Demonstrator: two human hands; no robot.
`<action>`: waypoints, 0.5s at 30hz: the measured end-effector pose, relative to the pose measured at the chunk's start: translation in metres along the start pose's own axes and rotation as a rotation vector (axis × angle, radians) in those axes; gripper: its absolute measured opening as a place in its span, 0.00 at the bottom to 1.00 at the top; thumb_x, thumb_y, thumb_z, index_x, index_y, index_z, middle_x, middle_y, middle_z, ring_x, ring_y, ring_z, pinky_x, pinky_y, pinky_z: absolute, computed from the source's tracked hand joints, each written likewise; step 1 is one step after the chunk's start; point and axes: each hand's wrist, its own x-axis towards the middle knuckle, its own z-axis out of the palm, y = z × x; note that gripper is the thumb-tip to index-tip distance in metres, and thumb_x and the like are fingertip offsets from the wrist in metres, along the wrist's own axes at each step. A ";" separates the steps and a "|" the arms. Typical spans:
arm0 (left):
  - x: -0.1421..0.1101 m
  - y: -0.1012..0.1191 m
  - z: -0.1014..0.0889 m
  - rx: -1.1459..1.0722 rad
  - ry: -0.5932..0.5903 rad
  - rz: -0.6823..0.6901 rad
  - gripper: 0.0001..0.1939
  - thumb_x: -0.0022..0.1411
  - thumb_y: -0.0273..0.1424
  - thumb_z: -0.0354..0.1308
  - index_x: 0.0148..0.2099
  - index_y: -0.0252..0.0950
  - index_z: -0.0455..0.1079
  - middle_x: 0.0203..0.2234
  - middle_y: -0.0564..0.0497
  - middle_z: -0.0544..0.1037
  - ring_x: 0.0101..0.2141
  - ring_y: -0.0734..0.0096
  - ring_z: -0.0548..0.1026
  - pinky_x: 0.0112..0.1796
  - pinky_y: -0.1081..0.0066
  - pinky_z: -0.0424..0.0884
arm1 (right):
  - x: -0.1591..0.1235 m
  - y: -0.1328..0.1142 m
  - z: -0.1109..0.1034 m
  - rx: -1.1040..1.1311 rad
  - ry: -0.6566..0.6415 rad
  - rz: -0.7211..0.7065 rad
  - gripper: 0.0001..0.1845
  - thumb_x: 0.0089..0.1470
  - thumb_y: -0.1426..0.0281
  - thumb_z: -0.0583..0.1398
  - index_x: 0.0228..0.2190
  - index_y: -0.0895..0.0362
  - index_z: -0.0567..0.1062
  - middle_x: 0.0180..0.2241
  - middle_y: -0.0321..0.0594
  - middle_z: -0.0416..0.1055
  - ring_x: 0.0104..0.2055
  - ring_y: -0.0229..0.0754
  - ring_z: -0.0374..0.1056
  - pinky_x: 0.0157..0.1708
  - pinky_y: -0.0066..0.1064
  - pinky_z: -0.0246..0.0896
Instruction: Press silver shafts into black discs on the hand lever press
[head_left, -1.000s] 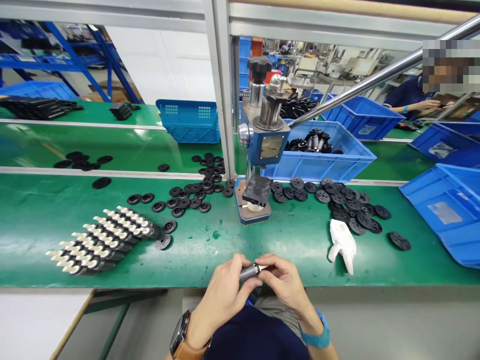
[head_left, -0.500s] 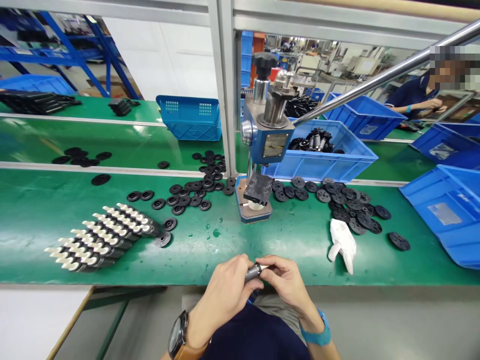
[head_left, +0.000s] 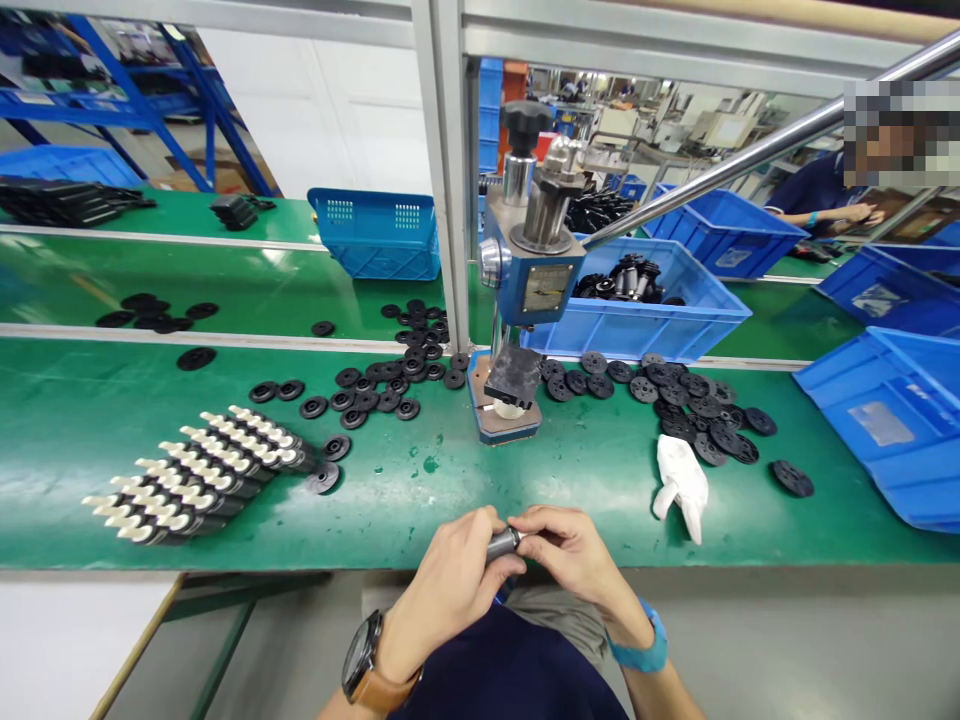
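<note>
My left hand [head_left: 457, 570] is wrapped round a dark grey cylinder [head_left: 501, 545] just above the bench's front edge. At the cylinder's right end, my right hand [head_left: 574, 552] pinches a small white stem, mostly hidden by the fingers. To the left, black cylinders with white stems [head_left: 191, 470] stand upright in a tight block. A blue hand press [head_left: 546, 285] stands ahead of my hands, with a dark block [head_left: 514, 377] on its base.
Black discs [head_left: 367, 400] lie left of the press, and more black discs [head_left: 705, 406] lie right of it. Nearby is a white glove [head_left: 681, 482]. Blue bins [head_left: 652, 335] line the back and right. Across the bench, a person [head_left: 821, 205] works with both hands.
My right fingers have closed in on the cylinder's end, so less of the white stem shows. The whole view has shifted slightly; the bench things stay in place.
</note>
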 end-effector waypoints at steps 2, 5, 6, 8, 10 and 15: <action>0.001 -0.002 0.000 -0.036 -0.022 -0.023 0.07 0.69 0.30 0.57 0.43 0.41 0.60 0.35 0.49 0.78 0.34 0.60 0.77 0.35 0.65 0.67 | 0.002 0.000 0.001 -0.066 -0.002 -0.020 0.14 0.60 0.58 0.68 0.40 0.53 0.86 0.33 0.41 0.81 0.34 0.42 0.75 0.38 0.32 0.70; 0.003 -0.004 -0.002 -0.131 -0.057 -0.081 0.06 0.67 0.30 0.57 0.43 0.41 0.61 0.34 0.51 0.76 0.33 0.61 0.75 0.35 0.66 0.65 | 0.002 -0.002 0.000 -0.127 -0.020 -0.037 0.13 0.60 0.58 0.67 0.41 0.54 0.86 0.33 0.41 0.81 0.35 0.43 0.75 0.38 0.33 0.70; 0.003 -0.004 -0.002 -0.176 -0.062 -0.112 0.06 0.67 0.30 0.57 0.43 0.41 0.61 0.33 0.51 0.76 0.33 0.62 0.74 0.35 0.66 0.64 | 0.002 -0.002 -0.002 -0.140 -0.027 -0.038 0.14 0.60 0.59 0.67 0.41 0.53 0.86 0.34 0.41 0.81 0.35 0.43 0.76 0.38 0.32 0.70; 0.005 -0.003 0.000 -0.288 -0.048 -0.193 0.06 0.68 0.32 0.57 0.43 0.41 0.62 0.34 0.52 0.75 0.33 0.63 0.72 0.36 0.66 0.63 | -0.001 -0.002 -0.006 -0.164 -0.040 -0.026 0.15 0.60 0.60 0.67 0.45 0.53 0.85 0.37 0.42 0.82 0.37 0.43 0.76 0.40 0.33 0.71; 0.007 -0.002 0.004 -0.451 -0.007 -0.294 0.08 0.69 0.37 0.57 0.43 0.40 0.63 0.32 0.53 0.73 0.32 0.66 0.70 0.35 0.68 0.62 | -0.003 0.000 -0.008 -0.149 -0.034 0.014 0.17 0.60 0.61 0.68 0.49 0.52 0.83 0.40 0.42 0.82 0.40 0.44 0.77 0.42 0.33 0.71; 0.012 0.005 0.014 -1.105 -0.045 -0.530 0.25 0.66 0.56 0.56 0.41 0.39 0.61 0.23 0.61 0.60 0.22 0.77 0.54 0.25 0.74 0.53 | -0.002 -0.001 -0.011 -0.073 0.028 0.077 0.22 0.60 0.59 0.67 0.53 0.53 0.78 0.42 0.42 0.81 0.42 0.43 0.77 0.44 0.34 0.72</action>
